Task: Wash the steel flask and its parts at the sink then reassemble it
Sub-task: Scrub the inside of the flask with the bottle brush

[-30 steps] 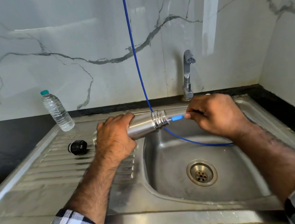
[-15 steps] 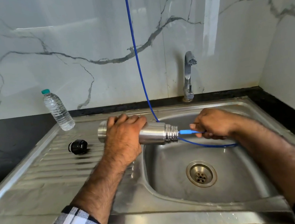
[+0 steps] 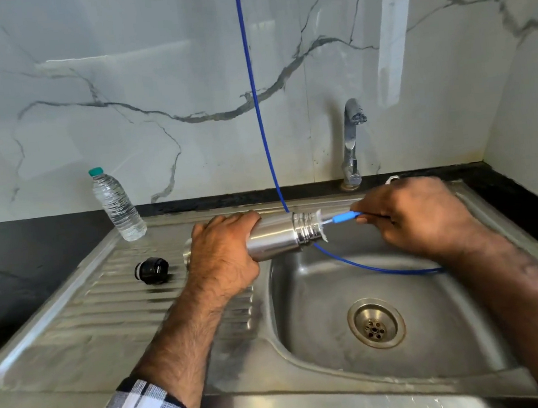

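The steel flask (image 3: 280,237) lies horizontal over the left edge of the sink basin (image 3: 434,329), its threaded mouth pointing right. My left hand (image 3: 223,260) grips its body. My right hand (image 3: 421,215) holds a bottle brush by its blue handle (image 3: 345,218); white bristles show at the flask's mouth, the rest of the brush is inside. The flask's black cap (image 3: 152,271) lies on the ribbed drainboard, left of my left hand.
A thin blue hose (image 3: 253,91) hangs from above and loops into the basin behind the flask. A clear plastic water bottle (image 3: 116,205) stands at the drainboard's back left. The chrome tap (image 3: 352,144) is behind the basin. The drain (image 3: 375,323) sits mid-basin. A black counter surrounds the sink.
The flask has tilted back up toward level over the basin edge. My right hand pulled the brush outward, so white bristles now show at the mouth.
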Demonstrator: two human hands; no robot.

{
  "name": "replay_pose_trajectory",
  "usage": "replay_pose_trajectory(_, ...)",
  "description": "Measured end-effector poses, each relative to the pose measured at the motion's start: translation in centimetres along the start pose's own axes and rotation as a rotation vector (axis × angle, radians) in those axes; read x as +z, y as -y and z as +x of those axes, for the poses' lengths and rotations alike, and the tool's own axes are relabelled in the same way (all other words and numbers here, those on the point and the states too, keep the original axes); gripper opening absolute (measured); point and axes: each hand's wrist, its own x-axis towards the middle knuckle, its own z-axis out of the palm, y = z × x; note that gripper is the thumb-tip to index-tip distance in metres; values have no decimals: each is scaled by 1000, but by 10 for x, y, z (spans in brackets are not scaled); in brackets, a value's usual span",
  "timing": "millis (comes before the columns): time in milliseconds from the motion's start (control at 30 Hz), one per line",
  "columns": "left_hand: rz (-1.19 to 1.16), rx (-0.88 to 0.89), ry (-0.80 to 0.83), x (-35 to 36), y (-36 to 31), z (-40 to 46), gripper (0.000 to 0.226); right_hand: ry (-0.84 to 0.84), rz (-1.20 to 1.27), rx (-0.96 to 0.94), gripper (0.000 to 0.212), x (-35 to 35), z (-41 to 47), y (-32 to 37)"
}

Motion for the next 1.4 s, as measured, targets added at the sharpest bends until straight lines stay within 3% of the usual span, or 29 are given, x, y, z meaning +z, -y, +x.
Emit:
replay_pose_trajectory(133,-46,-113,-14,-7,22,-4,83,-51,31,135,18,-16,-10,-28)
replay_pose_trajectory(300,-48,-147,40,-7,12,-5,83,-133,-96,80,26,-6,-5,-25)
replay_pose_trajectory(400,-80,-203,25,-10,16,-5,85,-308,-79,338,45,-7,-8,-20)
replay_pose_trajectory(467,-135,-240,15,-12,16,-5,84,-523,166,635,56,-8,-5,-22)
replay_pose_trajectory(533,-167,-246,7,-14,13,-4,82,-594,709,929,49,-11,7,-20)
replay_pose_trajectory(567,-170,-241,7,-15,10,-4,81,-579,982,987,38,-11,13,-17)
replay_pose_trajectory(633,-173,-227,13,-15,6,-5,78,-561,1341,946,22,-14,22,-7)
replay_pose_trajectory(767,-187,-239,43,-16,3,-5,80,-579,1624,723,31,-21,33,12)
replay_pose_trajectory(833,-188,-243,58,-18,5,-5,83,-577,1657,714,17,-19,39,17)
replay_pose_trajectory(1033,-128,-172,53,-23,1,-4,83,-680,1519,908,24,-8,34,0)
replay_pose_trajectory(1400,-127,-165,82,-28,7,-6,87,-722,1476,918,21,-9,28,-19)
